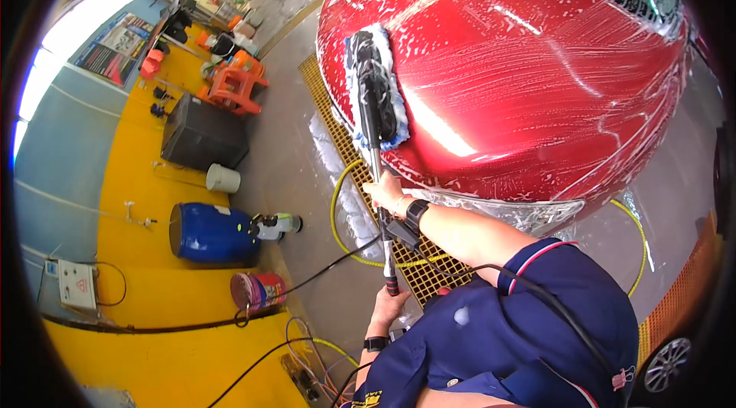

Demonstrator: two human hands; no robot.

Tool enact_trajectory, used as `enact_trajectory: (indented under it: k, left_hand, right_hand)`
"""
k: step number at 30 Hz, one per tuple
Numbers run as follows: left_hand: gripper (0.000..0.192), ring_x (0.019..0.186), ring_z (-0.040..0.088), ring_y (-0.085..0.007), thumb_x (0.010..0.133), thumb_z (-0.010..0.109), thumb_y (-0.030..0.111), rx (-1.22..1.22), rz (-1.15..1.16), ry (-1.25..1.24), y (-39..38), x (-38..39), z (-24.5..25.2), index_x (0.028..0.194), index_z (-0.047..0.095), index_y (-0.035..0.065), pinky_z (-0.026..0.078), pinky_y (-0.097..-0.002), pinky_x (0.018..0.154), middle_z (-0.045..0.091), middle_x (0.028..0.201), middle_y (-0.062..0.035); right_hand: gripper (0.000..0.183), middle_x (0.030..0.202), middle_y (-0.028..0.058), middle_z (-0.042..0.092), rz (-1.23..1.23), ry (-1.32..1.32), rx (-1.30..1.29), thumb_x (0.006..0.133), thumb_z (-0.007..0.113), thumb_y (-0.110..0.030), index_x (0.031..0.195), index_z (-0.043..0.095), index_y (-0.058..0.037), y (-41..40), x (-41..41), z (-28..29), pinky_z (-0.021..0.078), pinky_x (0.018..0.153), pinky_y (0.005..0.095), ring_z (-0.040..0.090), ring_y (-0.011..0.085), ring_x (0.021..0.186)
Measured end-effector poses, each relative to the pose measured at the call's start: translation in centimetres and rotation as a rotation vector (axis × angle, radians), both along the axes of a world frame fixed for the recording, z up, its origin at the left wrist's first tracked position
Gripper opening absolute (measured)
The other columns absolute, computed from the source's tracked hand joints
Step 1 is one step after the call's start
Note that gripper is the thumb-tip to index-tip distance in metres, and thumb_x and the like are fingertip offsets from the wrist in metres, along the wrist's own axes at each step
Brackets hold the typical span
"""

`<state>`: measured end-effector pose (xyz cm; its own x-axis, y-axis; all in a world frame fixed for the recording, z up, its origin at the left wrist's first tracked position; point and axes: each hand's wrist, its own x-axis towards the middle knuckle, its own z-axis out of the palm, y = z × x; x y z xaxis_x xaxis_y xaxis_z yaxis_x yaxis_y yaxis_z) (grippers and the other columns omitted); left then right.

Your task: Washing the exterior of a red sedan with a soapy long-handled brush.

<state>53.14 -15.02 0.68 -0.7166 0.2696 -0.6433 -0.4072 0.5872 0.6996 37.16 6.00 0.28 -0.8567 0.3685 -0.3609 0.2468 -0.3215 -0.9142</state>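
My right hand (386,194) grips the upper shaft of a long-handled car wash brush (376,97). Around the black shaft end, my left hand (391,305) is closed near the bottom grip. The brush head has a dark back and a blue-and-white fibre fringe, wet with suds. It rests on the left edge of a red car's hood (517,103), with the underside of its fringe hidden. Soapy streaks and foam flecks cover the paint. A clear headlight (517,209), also foamy, lies beside my right forearm. Both wrists wear black straps.
A yellow hose (334,218) loops over the floor grating (422,278). Black cables cross near my arms. Along the yellow wall stand a blue barrel (213,232), a paint bucket (259,291), a white bucket (223,178), a black box (201,132) and orange stools (236,86).
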Motion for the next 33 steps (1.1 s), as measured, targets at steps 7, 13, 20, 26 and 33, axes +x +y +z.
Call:
enact_trajectory:
  k: [7, 13, 20, 26, 33]
  left_hand:
    - [0.02, 0.056, 0.057, -0.0185, 0.07, 0.068, 0.018, -0.032, -0.503, 0.161, -0.3, -8.0, -2.7, 0.079, 0.055, 0.0059, 0.046, -0.0309, 0.053, 0.058, 0.063, -0.0056]
    - [0.037, 0.078, 0.062, -0.0325, 0.068, 0.069, 0.029, -0.333, -0.87, 0.761, 5.5, -12.3, 2.5, 0.097, 0.055, 0.0115, 0.048, -0.04, 0.067, 0.064, 0.078, -0.0154]
    - [0.037, 0.081, 0.062, -0.0306, 0.072, 0.067, 0.031, -0.238, -1.068, 0.919, 11.0, -15.0, 4.1, 0.1, 0.053, 0.0112, 0.046, -0.0426, 0.068, 0.064, 0.083, -0.0135]
    - [0.047, 0.087, 0.059, -0.0309, 0.068, 0.069, 0.033, -0.093, -1.145, 0.987, 13.7, -19.1, 3.7, 0.104, 0.053, 0.0068, 0.047, -0.0409, 0.072, 0.06, 0.09, -0.0153]
    - [0.041, 0.072, 0.06, -0.0298, 0.075, 0.061, 0.043, 0.085, -1.117, 1.236, 15.4, -24.6, 8.7, 0.093, 0.057, 0.0059, 0.046, -0.0424, 0.067, 0.06, 0.076, -0.0109]
  right_hand:
    - [0.02, 0.053, 0.0045, 0.053, -0.383, 0.252, -0.224, 0.08, 0.062, -0.017, 0.078, 0.049, -0.0018, 5.8, 4.5, 1.2, 0.0424, 0.034, 0.0279, 0.051, 0.0136, 0.038]
    - [0.013, 0.052, 0.0026, 0.045, -0.825, 0.405, -0.355, 0.085, 0.056, -0.008, 0.083, 0.043, -0.0061, 8.5, 12.5, 3.8, 0.0448, 0.038, 0.0311, 0.049, 0.0147, 0.039]
    - [0.013, 0.065, 0.0071, 0.05, -0.987, 0.371, -0.587, 0.085, 0.058, -0.01, 0.08, 0.047, -0.0056, 9.0, 17.3, 2.0, 0.0503, 0.064, 0.0433, 0.055, 0.0241, 0.062]
    - [0.015, 0.065, 0.0056, 0.051, -1.053, 0.389, -0.488, 0.084, 0.058, -0.01, 0.078, 0.044, -0.0075, 9.7, 16.3, 2.9, 0.0522, 0.063, 0.0403, 0.056, 0.0212, 0.059]
    - [0.015, 0.058, 0.0067, 0.05, -1.268, 0.476, -0.288, 0.083, 0.054, -0.008, 0.071, 0.045, -0.0058, 11.6, 11.2, 4.1, 0.0505, 0.051, 0.0378, 0.054, 0.0218, 0.051]
